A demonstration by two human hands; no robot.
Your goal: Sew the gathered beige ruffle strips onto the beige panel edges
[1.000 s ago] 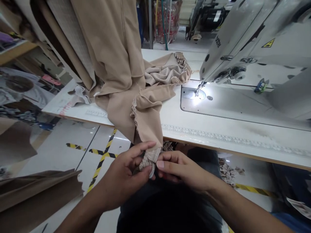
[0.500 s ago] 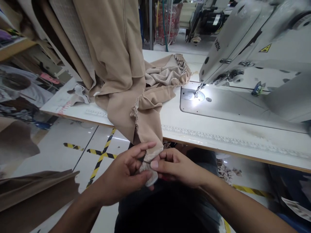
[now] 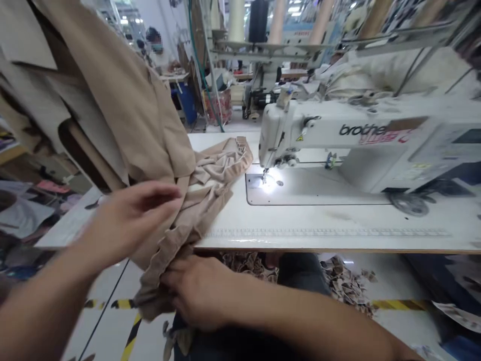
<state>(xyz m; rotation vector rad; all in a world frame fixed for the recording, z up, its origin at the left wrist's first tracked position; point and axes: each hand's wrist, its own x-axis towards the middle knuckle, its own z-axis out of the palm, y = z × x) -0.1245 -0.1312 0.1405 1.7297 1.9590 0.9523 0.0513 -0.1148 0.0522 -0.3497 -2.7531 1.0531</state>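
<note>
A tan garment with a gathered, ruffled edge (image 3: pixel 216 200) lies over the table's front edge, and part of it hangs down towards my lap. My right hand (image 3: pixel 205 291) is below the table edge with its fingers closed on the hanging cloth; the fingertips are partly hidden in the folds. My left hand (image 3: pixel 131 218), blurred by motion, is raised in front of the garment. Its fingers are stretched out to the right, the thumb is apart, and nothing shows in it. A sewing machine (image 3: pixel 300 130) stands to the right, its lamp shining on the needle plate.
Large tan cloth panels (image 3: pixel 139 110) rise at the left. A printed ruler (image 3: pixel 323 233) runs along the front of the white table (image 3: pixel 225 220). Cloth scraps (image 3: pixel 345 281) lie below. Thread cones (image 3: pixel 276 22) stand behind the machine; another person (image 3: pixel 160 55) is far back.
Both hands were together on a cloth end; my left hand has let go and moved up left. My right hand has moved left and down with the cloth. The view has tilted up.
</note>
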